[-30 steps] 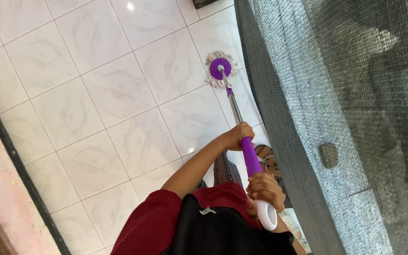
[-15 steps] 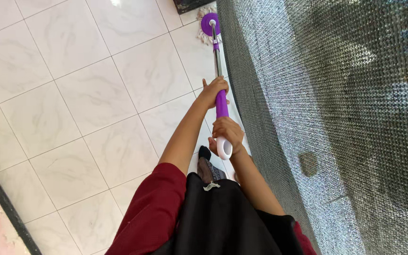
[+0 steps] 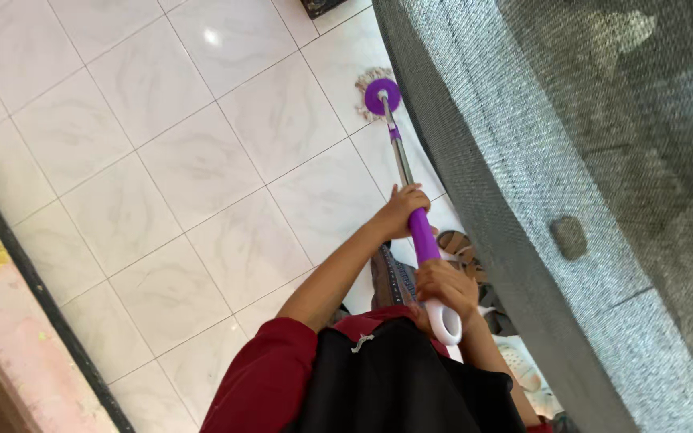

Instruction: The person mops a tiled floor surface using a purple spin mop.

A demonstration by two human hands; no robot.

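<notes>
Spin mop (image 3: 399, 152) is seen stretched from the middle of the frame up toward the upper centre, where its round purple head (image 3: 382, 96) with pale fringed strands is pressed on the white marble-patterned floor tiles (image 3: 202, 160), just beside the dark mesh screen (image 3: 539, 160) that fills the right of the frame. The purple grip sleeve (image 3: 422, 234) is clasped by the left hand (image 3: 404, 210) at its upper end, fingers wrapped fully round it. The right hand (image 3: 443, 285) is closed round the pole just above the white loop end (image 3: 445, 325). The pole is judged light and stiff, the steel section slippery, the strands soft and draggy; hold is best taken on the sleeve and loop.
</notes>
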